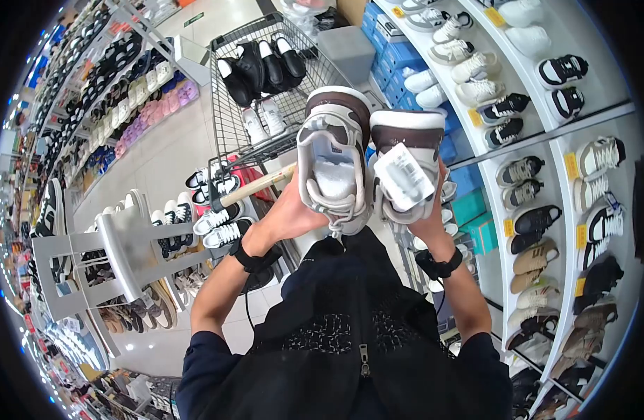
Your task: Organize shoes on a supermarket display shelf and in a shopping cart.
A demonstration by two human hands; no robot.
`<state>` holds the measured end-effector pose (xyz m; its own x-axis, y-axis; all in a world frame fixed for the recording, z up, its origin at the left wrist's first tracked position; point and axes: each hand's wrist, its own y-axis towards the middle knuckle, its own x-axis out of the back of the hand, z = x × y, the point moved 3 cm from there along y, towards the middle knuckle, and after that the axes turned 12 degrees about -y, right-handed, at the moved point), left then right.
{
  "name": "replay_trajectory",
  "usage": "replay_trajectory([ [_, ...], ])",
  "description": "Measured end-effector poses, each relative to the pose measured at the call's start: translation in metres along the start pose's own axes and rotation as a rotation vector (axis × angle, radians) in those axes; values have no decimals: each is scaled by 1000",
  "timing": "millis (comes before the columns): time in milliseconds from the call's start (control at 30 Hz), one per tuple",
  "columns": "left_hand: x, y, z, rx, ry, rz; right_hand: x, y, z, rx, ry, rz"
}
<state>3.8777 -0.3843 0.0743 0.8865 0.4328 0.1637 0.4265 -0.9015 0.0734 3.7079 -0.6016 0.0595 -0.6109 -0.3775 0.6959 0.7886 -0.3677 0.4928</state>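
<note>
In front of my chest I hold a pair of beige and dark brown sneakers, one in each hand. My left hand (299,203) is closed around the left sneaker (343,199), whose opening faces me and shows white stuffing inside. My right hand (431,222) grips the right sneaker (408,129) from its outer side. A white label (404,176) with a barcode covers much of that shoe. The two shoes are side by side, very close together. Most of my fingers are hidden behind them.
A wire shopping cart (224,143) with black shoes (249,64) and white shoes (264,120) stands ahead, its wooden-looking handle (257,185) near my left hand. Curved white shelves (491,157) full of shoes rise on the right. A grey rack (122,255) stands at left.
</note>
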Motion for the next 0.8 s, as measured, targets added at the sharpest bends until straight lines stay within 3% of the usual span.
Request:
replay_trajectory([
  [400,-67,15,-42,24,94,117,62,-61,-14,-5,-44,-166],
  [467,-87,16,-52,-27,102,119,68,-91,-36,-165,87,-114],
  [533,-108,15,-57,-107,239,110,78,-114,-52,-232,-74,90],
  [600,-130,11,-67,-180,228,58,101,-121,-35,-348,532,27],
  [633,-141,9,-74,-249,210,-3,113,-131,-36,-203,197,92],
  [667,-152,8,-77,-252,209,14,123,-147,-34,-217,408,27],
  [733,-173,1,-83,-244,323,66,138,-184,-57,-237,90,20],
  [767,-184,-2,-90,-199,249,63,133,-212,-82,-395,256,79],
  [800,-195,-3,-92,-202,252,86,144,-223,-87,-392,191,96],
])
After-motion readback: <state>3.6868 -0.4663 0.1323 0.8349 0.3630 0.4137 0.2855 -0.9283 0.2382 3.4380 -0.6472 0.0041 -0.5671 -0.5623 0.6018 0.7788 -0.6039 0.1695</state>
